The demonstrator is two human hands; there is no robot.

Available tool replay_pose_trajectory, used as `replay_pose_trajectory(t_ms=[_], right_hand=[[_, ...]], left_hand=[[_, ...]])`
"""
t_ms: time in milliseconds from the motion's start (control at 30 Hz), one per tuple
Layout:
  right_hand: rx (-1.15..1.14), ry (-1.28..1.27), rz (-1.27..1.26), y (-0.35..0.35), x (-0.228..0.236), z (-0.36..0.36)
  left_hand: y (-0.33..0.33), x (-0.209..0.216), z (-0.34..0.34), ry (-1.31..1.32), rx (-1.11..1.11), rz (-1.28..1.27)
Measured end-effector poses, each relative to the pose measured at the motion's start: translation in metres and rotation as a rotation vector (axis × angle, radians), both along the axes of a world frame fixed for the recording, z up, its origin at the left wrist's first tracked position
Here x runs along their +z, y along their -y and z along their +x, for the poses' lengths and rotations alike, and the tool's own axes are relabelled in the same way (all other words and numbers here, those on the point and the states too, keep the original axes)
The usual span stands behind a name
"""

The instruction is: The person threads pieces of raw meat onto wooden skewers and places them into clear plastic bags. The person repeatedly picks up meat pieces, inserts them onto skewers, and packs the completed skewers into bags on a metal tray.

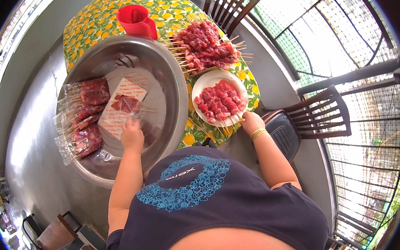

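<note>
Leftmost, bagged skewers [88,139] lean against the wall of the basin [170,85], their sticks pointing outward, probably to keep the meat inside. Beside them lies a printed pad [111,120], seemingly serving as a flat support for a small meat portion [126,104]. The left hand [132,134] reaches the pad's lower edge, fingers slightly spread; whether they grip cannot be told. Beyond the rim stands a red jug [131,21]. Further right, a skewer pile [205,44] lies behind the plate [196,88] of skewered meat [221,102]. At its near edge, the right hand [252,122] is closely curled, perhaps steadying it; its hold is unclear.
</note>
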State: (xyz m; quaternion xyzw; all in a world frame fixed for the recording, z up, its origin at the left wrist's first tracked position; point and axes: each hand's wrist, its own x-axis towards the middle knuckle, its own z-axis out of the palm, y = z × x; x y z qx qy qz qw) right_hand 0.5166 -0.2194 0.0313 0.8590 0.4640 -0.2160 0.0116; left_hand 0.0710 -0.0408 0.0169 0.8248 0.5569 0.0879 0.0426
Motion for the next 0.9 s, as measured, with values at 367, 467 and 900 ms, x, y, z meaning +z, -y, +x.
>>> replay_pose_trajectory(t_ms=[367, 467, 900], right_hand=[[-0.738, -0.846, 0.101, 0.012, -0.051, 0.025], [-0.887, -1.027, 0.072, 0.013, -0.053, 0.034], [-0.957, -1.160, 0.224, 0.008, -0.039, 0.029]], left_hand=[[-0.003, -0.007, -0.011, -0.027, -0.067, 0.040], [-0.003, -0.008, -0.011, -0.034, -0.071, 0.043], [-0.002, 0.000, -0.006, -0.046, -0.099, 0.051]])
